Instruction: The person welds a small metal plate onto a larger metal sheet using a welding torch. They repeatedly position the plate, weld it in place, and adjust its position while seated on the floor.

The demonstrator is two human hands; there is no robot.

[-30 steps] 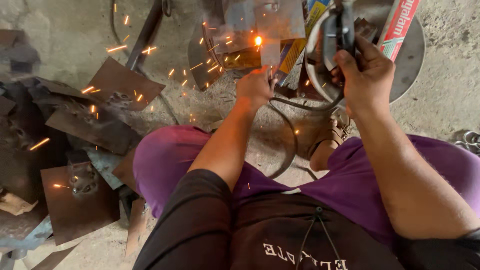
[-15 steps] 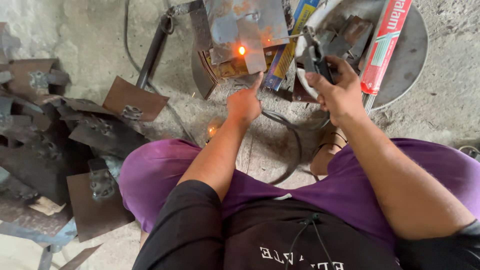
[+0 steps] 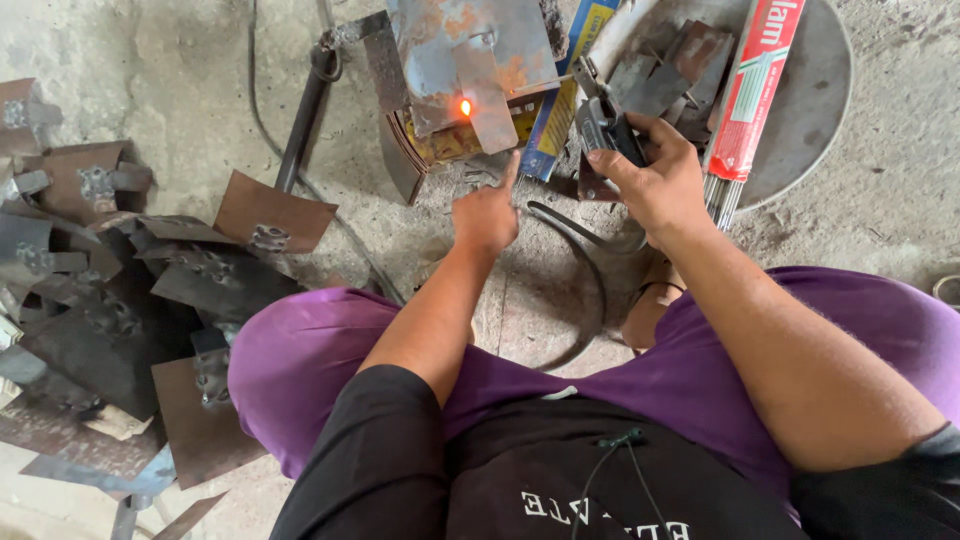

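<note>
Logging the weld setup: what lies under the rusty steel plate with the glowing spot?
Under the rusty steel plate, a stack of yellowish curved pieces shows at its lower edge, and a blue-and-yellow box pokes out on its right. The plate covers whatever else lies beneath.

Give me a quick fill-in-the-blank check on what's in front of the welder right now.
1. The right hand grips a dark welding ____ holder.
2. A spot on the rusty metal plate glows ____.
3. The left hand holds ____, its index finger pointing toward the plate.
4. The pile of cut metal pieces lies to the person's ____.

Missing words: electrode; orange; nothing; left
</note>
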